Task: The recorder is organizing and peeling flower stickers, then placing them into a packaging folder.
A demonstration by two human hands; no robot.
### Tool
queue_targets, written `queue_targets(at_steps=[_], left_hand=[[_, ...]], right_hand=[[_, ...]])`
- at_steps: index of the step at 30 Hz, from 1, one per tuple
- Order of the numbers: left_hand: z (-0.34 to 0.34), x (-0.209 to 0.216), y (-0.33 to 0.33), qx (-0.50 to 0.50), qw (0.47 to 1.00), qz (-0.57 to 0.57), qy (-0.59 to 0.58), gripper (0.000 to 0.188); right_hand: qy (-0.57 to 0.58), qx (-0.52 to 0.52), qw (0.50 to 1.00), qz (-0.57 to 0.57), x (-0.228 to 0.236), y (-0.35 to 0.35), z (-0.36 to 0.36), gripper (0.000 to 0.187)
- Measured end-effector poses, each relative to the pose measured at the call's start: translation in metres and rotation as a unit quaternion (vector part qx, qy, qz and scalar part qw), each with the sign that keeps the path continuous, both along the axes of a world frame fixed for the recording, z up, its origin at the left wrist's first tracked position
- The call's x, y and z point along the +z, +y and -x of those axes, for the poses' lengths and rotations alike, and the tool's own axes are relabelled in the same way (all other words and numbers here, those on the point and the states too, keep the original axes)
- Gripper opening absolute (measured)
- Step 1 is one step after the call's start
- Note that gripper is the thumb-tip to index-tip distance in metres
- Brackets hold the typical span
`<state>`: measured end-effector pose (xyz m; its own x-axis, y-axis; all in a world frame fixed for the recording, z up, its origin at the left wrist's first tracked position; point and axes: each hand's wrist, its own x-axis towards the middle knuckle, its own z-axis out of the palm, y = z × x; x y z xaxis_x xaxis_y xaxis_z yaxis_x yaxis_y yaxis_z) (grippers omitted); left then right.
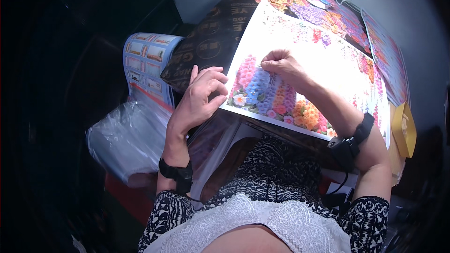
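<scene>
We note two bare hands at work above a printed floral sheet (304, 61), which lies at a slant on the tabletop (199, 49). Strong glare washes out its middle; along the near edge we make out tall pink, blue and orange flower spikes with rounder blooms beneath.

Right hand (287, 68): above the left part of the sheet, near the blue spikes, thumb and fingertips drawn together in a pinch. We cannot tell whether anything thin sits between them. Left hand (200, 94): loosely open, fingers spread and bent, thumb tip beside the sheet's left edge; we cannot tell whether it touches. Each forearm wears a black strap with a small device; we mark the left strap (176, 173) and the right strap (350, 144).

Surroundings: the tabletop cover is dark, with pale printing, and turns to colourful blossoms beyond the sheet. On those blossoms we see a round object (316, 1) with a white cord. At right, another printed sheet (386, 58) and, nearer, a yellow tray (410, 133). At left, a light-blue page of small pictures (152, 58) above clear plastic wrapping (131, 136).
</scene>
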<state>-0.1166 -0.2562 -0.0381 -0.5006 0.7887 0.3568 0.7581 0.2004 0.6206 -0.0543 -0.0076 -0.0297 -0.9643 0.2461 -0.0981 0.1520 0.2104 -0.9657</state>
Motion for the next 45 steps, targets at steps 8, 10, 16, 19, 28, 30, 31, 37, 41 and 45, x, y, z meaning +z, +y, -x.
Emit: queue_targets(at_steps=[8, 10, 16, 19, 28, 30, 31, 37, 41, 45], left_hand=[[-0.016, 0.016, 0.007, 0.061, 0.988, -0.003, 0.143, 0.03], [-0.022, 0.019, 0.01, 0.054, 0.981, -0.006, 0.187, 0.031], [-0.05, 0.039, 0.025, -0.019, 0.959, 0.089, 0.269, 0.051], [-0.058, 0.035, 0.033, -0.039, 0.958, 0.124, 0.256, 0.063], [-0.062, 0.02, 0.042, -0.036, 0.94, 0.195, 0.278, 0.087], [-0.063, 0.02, 0.043, -0.031, 0.935, 0.204, 0.287, 0.087], [-0.062, 0.02, 0.044, -0.033, 0.936, 0.206, 0.282, 0.088], [-0.063, 0.022, 0.044, -0.041, 0.943, 0.198, 0.264, 0.089], [-0.062, 0.023, 0.043, -0.04, 0.942, 0.204, 0.262, 0.088], [-0.061, 0.025, 0.044, -0.047, 0.942, 0.205, 0.262, 0.087]], right_hand=[[0.003, -0.005, 0.999, -0.04, -0.001, 0.003, 0.0, 0.013], [0.004, -0.002, 0.999, -0.041, 0.002, 0.0, 0.0, 0.013], [0.002, -0.008, 0.998, -0.054, 0.003, -0.001, -0.001, 0.015], [0.0, -0.004, 0.998, -0.064, 0.004, -0.003, -0.001, 0.016], [-0.004, -0.011, 0.99, -0.138, 0.0, -0.003, 0.002, 0.02], [-0.004, -0.011, 0.99, -0.143, 0.0, -0.003, 0.002, 0.02], [-0.008, -0.011, 0.989, -0.145, 0.0, -0.003, 0.001, 0.02], [0.002, -0.01, 0.991, -0.136, 0.003, 0.0, -0.002, 0.025], [0.046, -0.054, 0.997, -0.008, 0.008, 0.0, -0.004, 0.027], [-0.004, -0.082, 0.996, -0.022, 0.022, 0.014, -0.012, 0.036]])
